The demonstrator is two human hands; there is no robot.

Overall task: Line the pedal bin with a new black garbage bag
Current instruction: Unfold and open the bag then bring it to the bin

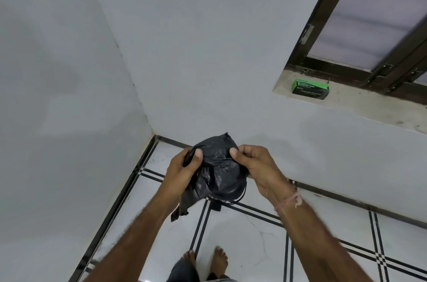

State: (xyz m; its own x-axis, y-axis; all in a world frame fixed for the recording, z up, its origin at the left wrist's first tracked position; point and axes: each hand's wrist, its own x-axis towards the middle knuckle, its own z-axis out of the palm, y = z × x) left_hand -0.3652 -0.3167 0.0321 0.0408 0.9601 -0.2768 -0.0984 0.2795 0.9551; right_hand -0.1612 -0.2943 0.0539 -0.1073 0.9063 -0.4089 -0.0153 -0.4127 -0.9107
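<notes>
1. Standing barefoot in the corner of the room, the person holds a crumpled black garbage bag (217, 166) up in front of the chest, between both hands and well above the tiled floor (254, 235).
2. The left hand (184, 170) is closed on the bag's left edge, thumb pressed on the front of the plastic and fingers curled behind it.
3. The right hand (251, 163) pinches the bag's upper right edge, thumb forward and fingers folded in against the plastic.
4. The bag lies directly between the two hands, so neither is nearer; each grips its own side, and the bunched plastic runs roughly top to bottom, tilted down toward the left, where a loose tail hangs below the left wrist.
5. The bag looks thin, glossy and creased, mostly wadded rather than spread; I cannot tell where its mouth is.
6. My guess is that the step in hand is finding and parting the open end, which would call for the hands to pull apart sideways.
7. No pedal bin shows clearly: a dark rounded shape sits just beneath the bag, but whether it is the bin or more plastic I cannot say.
8. A green box of garbage bags (310, 89) rests on the window sill (369, 110), up and to the right, well apart from the hands.
</notes>
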